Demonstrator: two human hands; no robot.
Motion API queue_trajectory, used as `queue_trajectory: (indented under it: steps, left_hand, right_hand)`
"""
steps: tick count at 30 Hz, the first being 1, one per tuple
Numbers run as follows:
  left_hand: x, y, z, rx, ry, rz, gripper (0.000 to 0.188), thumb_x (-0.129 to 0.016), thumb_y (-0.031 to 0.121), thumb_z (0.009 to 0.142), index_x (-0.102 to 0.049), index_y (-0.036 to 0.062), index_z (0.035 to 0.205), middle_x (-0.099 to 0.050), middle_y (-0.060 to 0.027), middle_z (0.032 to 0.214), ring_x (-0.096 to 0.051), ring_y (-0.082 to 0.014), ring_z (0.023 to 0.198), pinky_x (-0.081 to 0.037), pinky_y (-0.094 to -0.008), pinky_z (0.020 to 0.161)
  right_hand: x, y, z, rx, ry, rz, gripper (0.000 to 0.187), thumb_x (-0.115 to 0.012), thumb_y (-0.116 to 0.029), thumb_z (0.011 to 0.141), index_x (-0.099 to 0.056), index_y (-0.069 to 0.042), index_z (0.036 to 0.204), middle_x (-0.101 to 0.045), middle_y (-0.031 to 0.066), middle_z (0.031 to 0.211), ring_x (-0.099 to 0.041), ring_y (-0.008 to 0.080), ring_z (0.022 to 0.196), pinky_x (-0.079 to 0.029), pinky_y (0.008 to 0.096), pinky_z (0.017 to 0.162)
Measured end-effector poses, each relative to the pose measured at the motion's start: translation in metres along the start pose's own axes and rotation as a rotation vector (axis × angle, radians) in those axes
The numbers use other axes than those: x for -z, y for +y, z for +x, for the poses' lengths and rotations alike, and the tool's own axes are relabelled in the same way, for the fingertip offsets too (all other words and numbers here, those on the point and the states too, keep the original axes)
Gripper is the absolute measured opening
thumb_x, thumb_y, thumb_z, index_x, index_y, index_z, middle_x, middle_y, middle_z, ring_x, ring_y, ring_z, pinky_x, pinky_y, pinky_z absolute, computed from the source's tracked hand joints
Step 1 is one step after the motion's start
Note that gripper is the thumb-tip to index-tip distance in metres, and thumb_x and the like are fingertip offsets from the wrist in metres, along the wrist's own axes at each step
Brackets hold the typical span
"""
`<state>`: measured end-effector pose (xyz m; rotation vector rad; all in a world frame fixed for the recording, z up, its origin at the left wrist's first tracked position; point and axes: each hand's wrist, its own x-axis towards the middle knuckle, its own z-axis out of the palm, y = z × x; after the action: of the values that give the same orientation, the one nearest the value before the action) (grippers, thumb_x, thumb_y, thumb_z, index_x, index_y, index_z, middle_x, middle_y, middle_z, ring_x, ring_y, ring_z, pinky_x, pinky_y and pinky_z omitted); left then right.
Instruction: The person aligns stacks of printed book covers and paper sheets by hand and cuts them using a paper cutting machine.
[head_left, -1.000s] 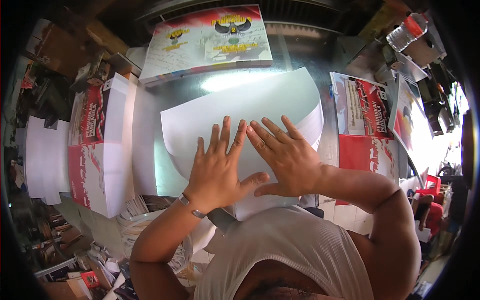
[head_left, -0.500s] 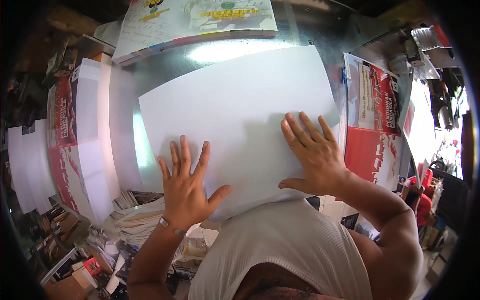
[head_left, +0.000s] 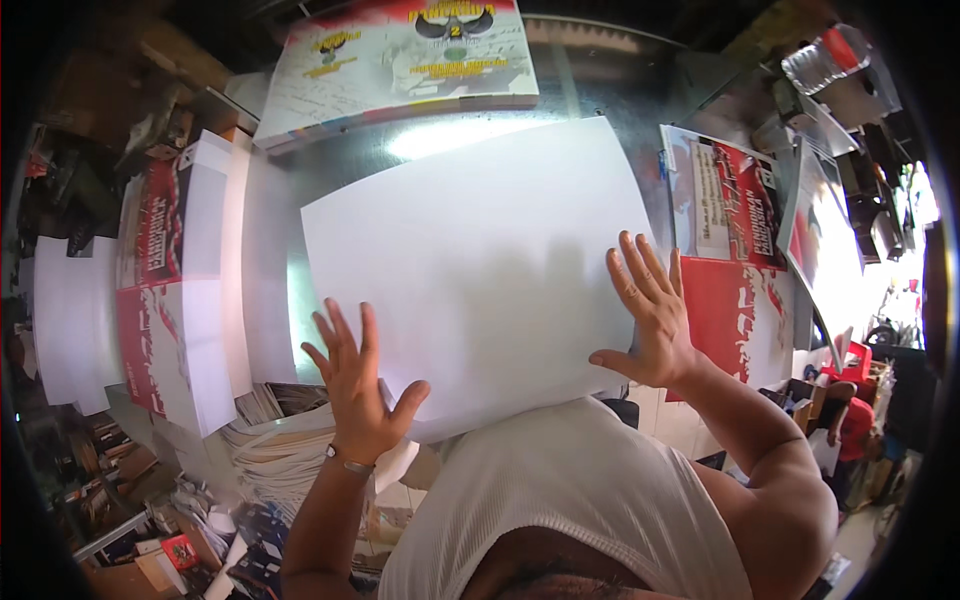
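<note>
A large white sheet of paper (head_left: 470, 230), perhaps the top of a stack, lies on a shiny metal table (head_left: 580, 85) right in front of me. My left hand (head_left: 360, 390) is at its lower left edge, fingers spread and nothing held. Over the right edge of the paper is my right hand (head_left: 655, 325), also spread, the thumb pointing inward. Whether either palm presses on the paper or hovers just above it, I cannot tell. The near edge of the paper reaches my shirt.
A thick stack of printed covers (head_left: 400, 75) lies at the back. Red and white printed sheets (head_left: 155, 300) are piled at left, with similar printed sheets (head_left: 730, 310) at right. Loose paper bundles (head_left: 285, 455) sit low on the left. A person in red (head_left: 855, 435) is far right.
My hands have moved apart: the left one outward to the paper's left edge, the right one outward to its right edge. The whole view has shifted slightly.
</note>
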<state>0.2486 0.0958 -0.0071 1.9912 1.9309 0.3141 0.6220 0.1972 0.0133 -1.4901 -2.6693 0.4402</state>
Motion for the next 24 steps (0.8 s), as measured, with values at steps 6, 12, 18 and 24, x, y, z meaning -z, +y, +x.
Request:
queue_trajectory:
  steps: [6,12,18,24]
  left_hand:
    - [-0.015,0.003,-0.023,0.024,0.717,-0.807,0.093,-0.032,0.068,0.099,-0.005,0.0082,0.164,-0.001,-0.014,0.171,0.0,-0.0284,0.157,-0.005,-0.0405,0.126]
    - [0.012,-0.002,-0.028,0.151,0.538,-2.043,0.092,-0.031,0.067,0.1,-0.009,0.0039,0.163,-0.025,-0.0212,0.162,-0.032,-0.0301,0.145,-0.022,-0.0415,0.121]
    - [0.023,-0.049,0.0,0.576,0.247,-1.743,0.093,-0.046,0.071,0.094,-0.027,0.0047,0.158,-0.058,-0.0227,0.129,-0.062,-0.0274,0.109,-0.047,-0.0375,0.097]
    - [0.029,-0.075,0.047,0.481,0.068,-1.309,0.069,-0.052,0.066,0.095,-0.061,0.0067,0.13,-0.067,-0.0077,0.114,-0.067,-0.014,0.093,-0.054,-0.0307,0.079]
  right_hand:
    - [-0.012,0.011,-0.033,0.041,0.394,0.814,0.118,-0.048,-0.083,0.084,-0.01,-0.003,0.162,-0.005,0.0184,0.17,0.0,0.038,0.157,-0.002,0.055,0.123]
    - [-0.013,0.047,-0.043,0.032,0.268,1.802,0.103,-0.041,-0.077,0.093,-0.002,-0.013,0.164,-0.006,0.0208,0.169,-0.015,0.034,0.154,-0.017,0.046,0.123]
    - [-0.007,0.099,0.004,-0.476,0.051,1.805,0.097,-0.033,-0.078,0.095,-0.015,-0.01,0.163,-0.047,0.021,0.151,-0.051,0.0315,0.133,-0.04,0.0434,0.111]
    - [-0.005,0.121,0.071,-0.217,-0.17,1.623,0.087,-0.031,-0.077,0.097,-0.046,-0.009,0.15,-0.064,0.0118,0.127,-0.06,0.0221,0.116,-0.047,0.0366,0.098]
